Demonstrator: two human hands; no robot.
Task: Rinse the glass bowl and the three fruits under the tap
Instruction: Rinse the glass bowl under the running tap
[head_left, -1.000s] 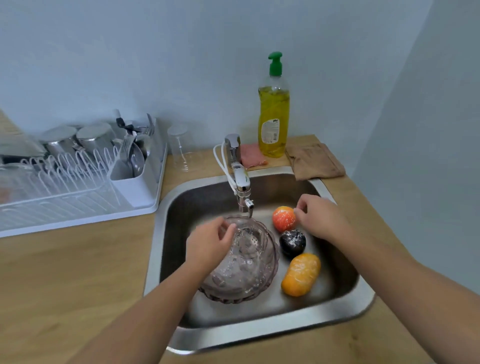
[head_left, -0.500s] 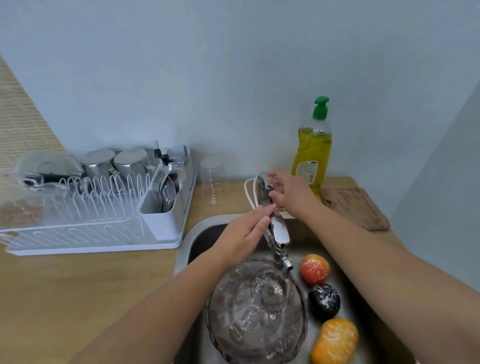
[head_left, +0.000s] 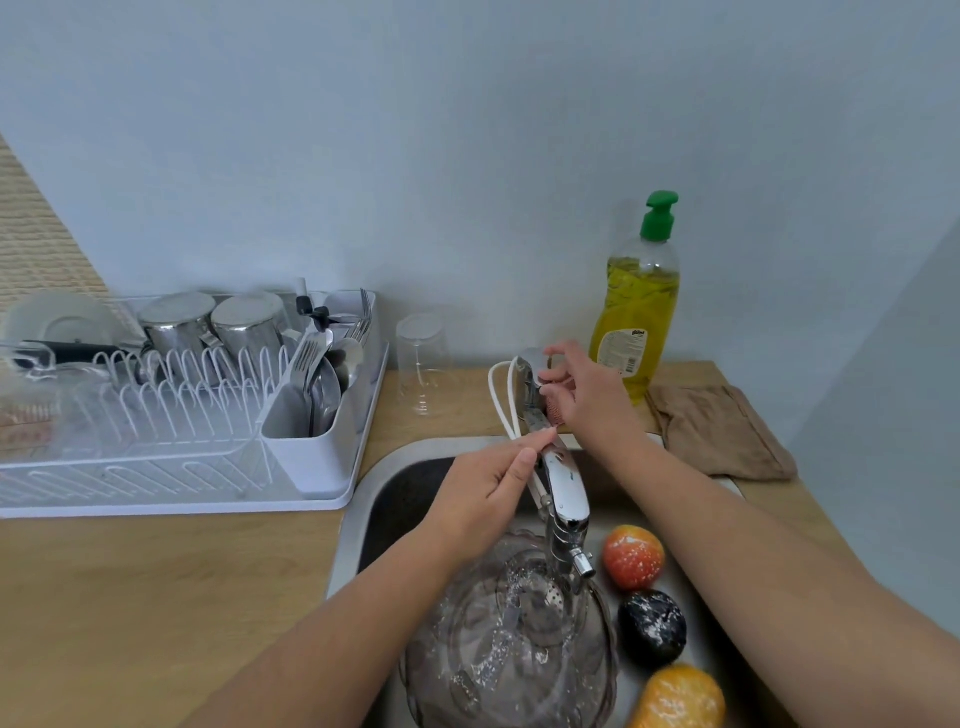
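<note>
Left hand (head_left: 483, 499) over the back of the sink (head_left: 353, 519), thumb and forefinger pinched on the neck of the chrome tap (head_left: 563, 483). Right hand (head_left: 587, 400) just behind it, fingers curled round the top of the same tap, close to a loop of white hose (head_left: 501, 400). Both forearms reaching in from the bottom edge. Directly beneath the tap's outlet, inside the sink, the glass bowl (head_left: 514, 639), upright and wet, with water glinting in its ribbed bottom. To the right of the bowl, also in the sink, three fruits in a line from back to front: a red-orange fruit (head_left: 632, 556), a dark fruit (head_left: 652, 626) flecked with white, and a yellow-orange fruit (head_left: 678, 699) partly cut off by the lower edge. Around the sink, a pale wooden bench (head_left: 156, 597). At the back right, against the wall, a bottle of yellow dish soap (head_left: 641, 306) with a green pump, and beside it a crumpled brown cloth (head_left: 719, 431). Left of the tap, a clear tumbler (head_left: 423, 364) upside down on the bench. Further left, a white dish rack (head_left: 171, 415) with steel cups, plates and a caddy of forks and spoons.
</note>
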